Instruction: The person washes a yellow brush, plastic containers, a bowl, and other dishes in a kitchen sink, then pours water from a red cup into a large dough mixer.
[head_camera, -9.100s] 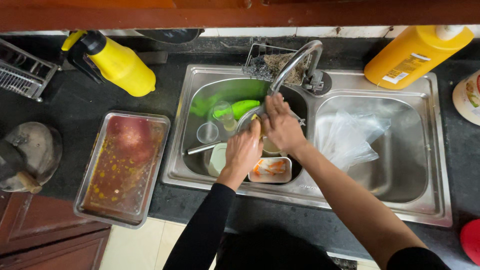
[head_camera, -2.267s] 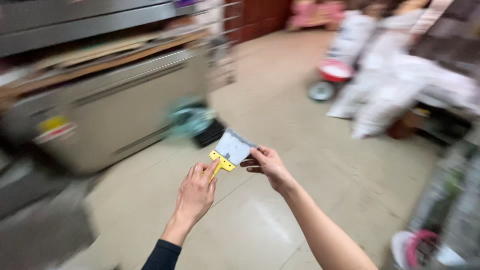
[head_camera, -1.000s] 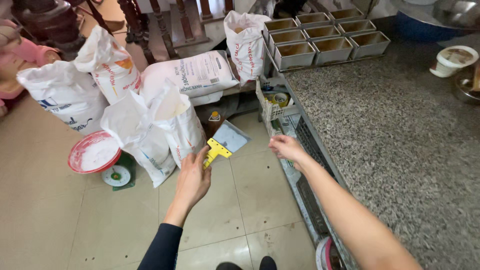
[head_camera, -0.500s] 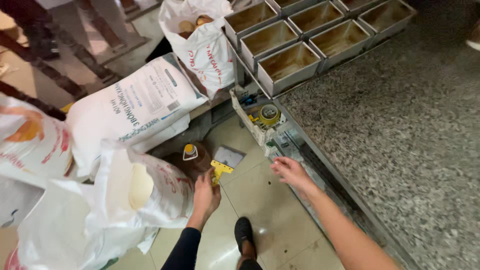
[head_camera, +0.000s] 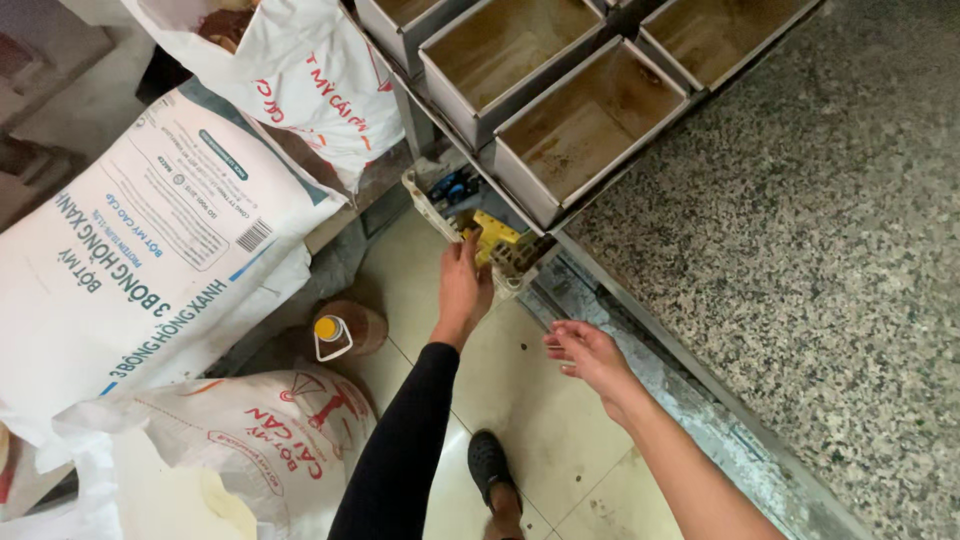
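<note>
We see the yellow scraper (head_camera: 492, 238) in a small white basket (head_camera: 425, 200) under the speckled tabletop (head_camera: 800, 250), below metal baking tins (head_camera: 590, 120). Our left hand (head_camera: 462, 290) touches it, though we cannot tell its grip. Our right hand (head_camera: 588, 355) hovers nearby, fingers loosely apart, empty.

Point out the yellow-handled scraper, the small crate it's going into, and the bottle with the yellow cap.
Yellow-handled scraper (head_camera: 495, 232), head view, on its yellow handle.
Small crate (head_camera: 424, 196), head view, on its pale left rim.
Yellow-capped bottle (head_camera: 327, 328), head view, on the cap.
</note>
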